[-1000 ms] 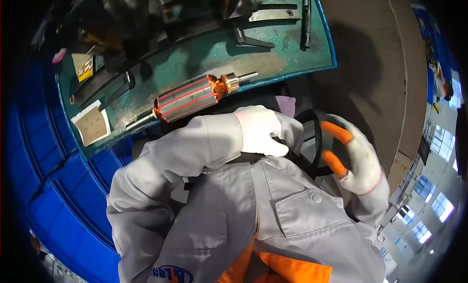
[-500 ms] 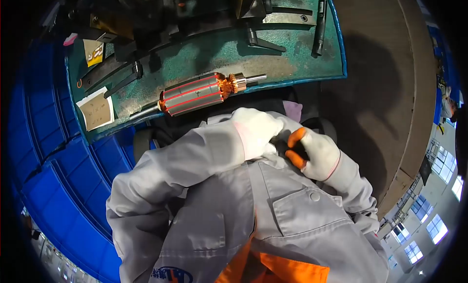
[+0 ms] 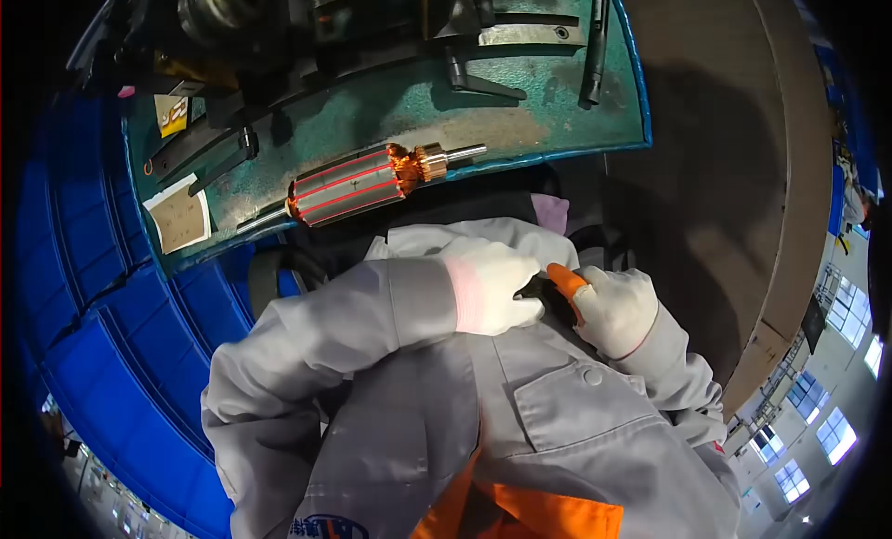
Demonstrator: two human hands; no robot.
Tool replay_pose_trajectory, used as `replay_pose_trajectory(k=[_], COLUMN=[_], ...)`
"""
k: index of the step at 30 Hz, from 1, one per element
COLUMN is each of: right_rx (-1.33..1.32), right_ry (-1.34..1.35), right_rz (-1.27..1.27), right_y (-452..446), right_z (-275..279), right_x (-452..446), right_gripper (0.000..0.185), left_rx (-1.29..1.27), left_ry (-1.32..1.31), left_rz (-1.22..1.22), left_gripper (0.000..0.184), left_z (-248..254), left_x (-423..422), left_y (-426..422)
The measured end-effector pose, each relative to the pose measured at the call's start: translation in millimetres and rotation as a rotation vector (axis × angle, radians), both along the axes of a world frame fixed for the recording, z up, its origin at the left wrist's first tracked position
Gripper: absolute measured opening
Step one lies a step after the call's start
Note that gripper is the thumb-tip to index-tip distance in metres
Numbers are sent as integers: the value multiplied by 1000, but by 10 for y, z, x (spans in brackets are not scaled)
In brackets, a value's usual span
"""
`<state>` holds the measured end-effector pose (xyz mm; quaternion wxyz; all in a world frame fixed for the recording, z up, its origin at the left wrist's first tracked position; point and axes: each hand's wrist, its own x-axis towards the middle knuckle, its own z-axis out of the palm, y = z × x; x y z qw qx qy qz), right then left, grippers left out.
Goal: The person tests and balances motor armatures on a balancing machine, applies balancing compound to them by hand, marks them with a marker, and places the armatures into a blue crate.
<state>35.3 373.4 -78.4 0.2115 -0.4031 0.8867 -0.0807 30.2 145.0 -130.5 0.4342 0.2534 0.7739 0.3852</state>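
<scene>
Both my hands wear white gloves and are close together over my grey jacket point(image 3: 576, 427). My left hand point(image 3: 497, 283) is closed, its fingers curled in, with a small dark gap at the thumb; what it grips is hidden. My right hand point(image 3: 613, 308), with orange fingertips on its glove, is just to the right. Its orange fingers are drawn together and point at my left hand; anything in them is too small or dark to make out. Beyond the hands, a motor rotor point(image 3: 348, 188) with red-lined slots, copper windings and a commutator lies along the bench's near edge.
The green-topped bench point(image 3: 548, 121) carries a dark machine fixture point(image 3: 307, 37) with clamp levers point(image 3: 488, 88). A black pen-like tool point(image 3: 596, 51) lies at its right end, a handwritten card point(image 3: 179, 218) at the left. Blue panels point(image 3: 121, 381) stand left.
My left hand has come slightly nearer my body. The spread orange fingers of my right hand have drawn together. The bench and rotor appear shifted slightly left as the view moved.
</scene>
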Motion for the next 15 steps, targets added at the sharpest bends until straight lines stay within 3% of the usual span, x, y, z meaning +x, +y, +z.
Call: replay_pose_trajectory(k=[3, 4, 5, 6, 8, 9, 11, 12, 13, 15], right_rx=[-103, -72, -79, -4, 10, -25, 206, -5, -212, -210], right_ry=[15, 14, -6, 35, 10, 8, -188, -126, -72, -37], right_rz=[-11, -36, 17, -12, 30, -3, 78, 77, 84, 45], right_y=[-12, 23, 90, 129, 240, 253, 270, 255, 203, 139], right_z=[69, 62, 46, 36, -47, -3, 56, 174, 265, 354], right_x=[-31, 7, -2, 65, 93, 111, 42, 37, 36, -1], right_gripper=[36, 31, 15, 12, 7, 7, 22, 14, 10, 6], left_rx=[61, 398, 380, 341, 171, 196, 1111, 1520, 1071, 154], left_ry=[-304, -214, -181, -115, -664, -780, -373, -213, -325, -493], left_rz=[16, 84, 43, 1, 135, 146, 68, 13, -85, -213], left_gripper=[44, 40, 35, 31, 44, 49, 47, 46, 40, 29], left_z=[-26, -495, -718, -803, -269, -612, -628, -645, -514, -347], left_x=[-124, 113, 241, 170, -20, 106, 32, -6, -12, -93], left_y=[79, 159, 240, 239, 149, 252, 493, 614, 498, 342])
